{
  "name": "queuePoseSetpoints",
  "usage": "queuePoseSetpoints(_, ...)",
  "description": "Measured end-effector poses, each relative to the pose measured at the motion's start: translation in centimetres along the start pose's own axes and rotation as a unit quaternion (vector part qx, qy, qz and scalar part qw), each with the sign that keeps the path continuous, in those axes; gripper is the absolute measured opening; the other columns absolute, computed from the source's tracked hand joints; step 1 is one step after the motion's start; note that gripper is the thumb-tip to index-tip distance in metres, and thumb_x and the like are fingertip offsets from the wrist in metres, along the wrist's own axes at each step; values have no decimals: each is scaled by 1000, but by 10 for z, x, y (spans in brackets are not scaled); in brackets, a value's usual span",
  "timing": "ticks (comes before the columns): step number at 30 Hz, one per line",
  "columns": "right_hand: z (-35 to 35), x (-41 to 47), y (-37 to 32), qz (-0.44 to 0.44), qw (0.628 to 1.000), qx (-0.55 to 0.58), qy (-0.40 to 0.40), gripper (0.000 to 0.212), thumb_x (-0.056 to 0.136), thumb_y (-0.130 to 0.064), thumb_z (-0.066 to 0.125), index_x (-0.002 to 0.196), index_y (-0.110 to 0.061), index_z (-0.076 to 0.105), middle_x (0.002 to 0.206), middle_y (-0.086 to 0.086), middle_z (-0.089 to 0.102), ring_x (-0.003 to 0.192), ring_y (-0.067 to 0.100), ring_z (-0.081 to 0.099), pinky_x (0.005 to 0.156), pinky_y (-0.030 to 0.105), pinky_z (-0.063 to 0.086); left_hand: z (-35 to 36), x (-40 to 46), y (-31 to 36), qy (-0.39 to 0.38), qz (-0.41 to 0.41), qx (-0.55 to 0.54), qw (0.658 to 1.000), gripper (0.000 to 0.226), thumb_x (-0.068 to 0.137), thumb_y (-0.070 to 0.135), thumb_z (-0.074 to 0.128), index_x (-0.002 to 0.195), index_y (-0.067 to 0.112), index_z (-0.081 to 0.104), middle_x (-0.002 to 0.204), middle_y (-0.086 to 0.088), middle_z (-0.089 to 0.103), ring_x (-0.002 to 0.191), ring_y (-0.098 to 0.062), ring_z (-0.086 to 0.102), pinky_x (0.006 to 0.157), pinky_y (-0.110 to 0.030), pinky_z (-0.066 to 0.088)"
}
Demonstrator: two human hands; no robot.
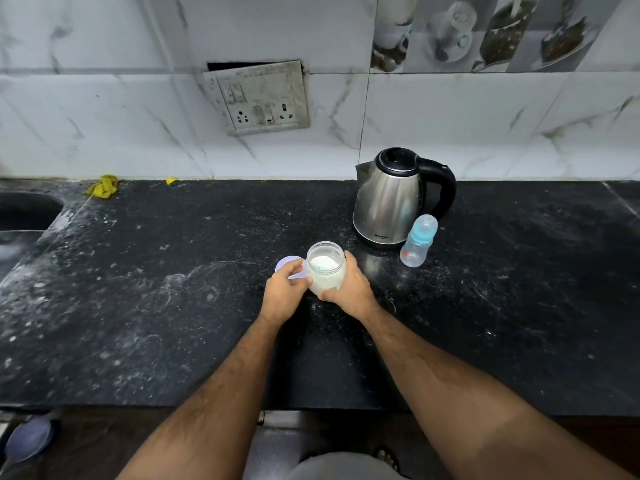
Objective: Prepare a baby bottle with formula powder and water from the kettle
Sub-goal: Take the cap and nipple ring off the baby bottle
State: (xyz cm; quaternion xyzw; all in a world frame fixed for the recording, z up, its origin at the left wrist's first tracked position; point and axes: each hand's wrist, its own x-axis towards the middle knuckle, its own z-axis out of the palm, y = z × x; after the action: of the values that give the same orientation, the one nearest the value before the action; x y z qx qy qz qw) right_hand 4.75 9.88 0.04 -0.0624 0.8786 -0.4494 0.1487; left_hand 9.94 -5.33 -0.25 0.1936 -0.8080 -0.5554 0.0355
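Note:
A clear jar of white formula powder (325, 268) stands open on the black counter (173, 306), with a pale scoop lying in the powder. My right hand (349, 289) grips the jar from its right side. My left hand (284, 294) holds the jar's lilac lid (287, 263) just left of the jar. A steel kettle with a black lid and handle (394, 199) stands behind and to the right. Beside it stands a capped baby bottle (417, 242) with a blue collar, apparently empty.
A sink (24, 216) is set into the counter at the far left. A yellow cloth (103, 186) and a small yellow scrap (171, 181) lie by the tiled wall. A switch-and-socket plate (258, 98) hangs on the wall. A lilac object (29, 439) sits below the counter edge.

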Motion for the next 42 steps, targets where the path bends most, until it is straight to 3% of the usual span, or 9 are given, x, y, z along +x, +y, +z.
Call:
queuePoseSetpoints(3, -6, -1, 9, 9, 1000, -22, -9, 120, 67, -21, 87, 157, -14, 9, 158, 7, 35, 144, 24, 36, 114, 36, 34, 6, -10, -2, 49, -19, 0, 999, 33, 89, 24, 69, 120, 21, 62, 109, 6, 69, 88, -5, 65, 94, -39, 54)
queuePoseSetpoints(6, -15, -5, 23, 4, 1000, -18, 7, 116, 68, -22, 87, 157, -17, 13, 160, 7, 31, 146, 21, 32, 118, 38, 31, 17, -23, -8, 65, -20, -20, 998, 9, 88, 26, 68, 94, 30, 62, 86, 6, 69, 80, -14, 68, 83, -47, 57)
queuePoseSetpoints(12, -46, -18, 54, -14, 992, -55, 110, 52, 81, -28, 76, 128, -15, 57, 128, 6, 62, 117, 19, 59, 100, 36, 49, 54, -44, -6, 6, 4, -26, 1000, 12, 89, 18, 67, 88, 30, 64, 73, 5, 68, 73, -20, 72, 78, -46, 58)
queuePoseSetpoints(17, -87, -15, 75, 11, 986, -37, 163, 26, 82, -26, 74, 106, -16, 68, 108, 2, 68, 95, 14, 63, 84, 25, 48, 97, -44, 29, -59, 35, -27, 997, 17, 90, 13, 66, 96, 29, 62, 83, -3, 70, 82, -25, 70, 85, -38, 57)
queuePoseSetpoints(23, -134, 15, 89, 45, 979, -20, 197, 34, 76, -22, 79, 103, -13, 60, 104, 6, 66, 91, 20, 64, 83, 33, 51, 129, -1, 83, -63, 55, -5, 997, 19, 88, 19, 70, 106, 19, 66, 92, 5, 67, 74, -3, 60, 83, -23, 51)
queuePoseSetpoints(28, -161, 45, 97, 61, 989, -15, 134, 85, 67, -33, 89, 135, -10, 43, 128, 11, 54, 117, 25, 55, 91, 32, 44, 148, 28, 113, -70, 53, 22, 996, 40, 86, 18, 73, 124, 11, 62, 117, -3, 67, 91, -9, 64, 94, -22, 48)
queuePoseSetpoints(31, -168, 59, 102, 56, 993, -25, 105, 93, 66, -31, 89, 143, -12, 40, 139, 13, 52, 127, 27, 51, 100, 36, 43, 161, 39, 120, -74, 37, 10, 996, 52, 86, 18, 73, 134, 11, 54, 127, -5, 61, 100, -10, 62, 96, -23, 47)
queuePoseSetpoints(38, -160, 70, 101, 30, 994, -16, 99, 56, 68, -38, 85, 113, -15, 63, 110, 3, 68, 103, 24, 65, 86, 39, 53, 181, 45, 126, -77, 32, -16, 996, 54, 83, 16, 75, 133, 13, 54, 125, 1, 61, 105, -9, 62, 101, -33, 50)
queuePoseSetpoints(42, -163, 59, 100, 12, 996, 15, 88, 40, 69, -29, 84, 98, -15, 61, 90, -7, 64, 87, 15, 64, 72, 30, 51, 183, 44, 125, -83, 45, -7, 996, 50, 80, 22, 77, 126, 14, 58, 111, 1, 70, 99, -12, 68, 94, -39, 56)
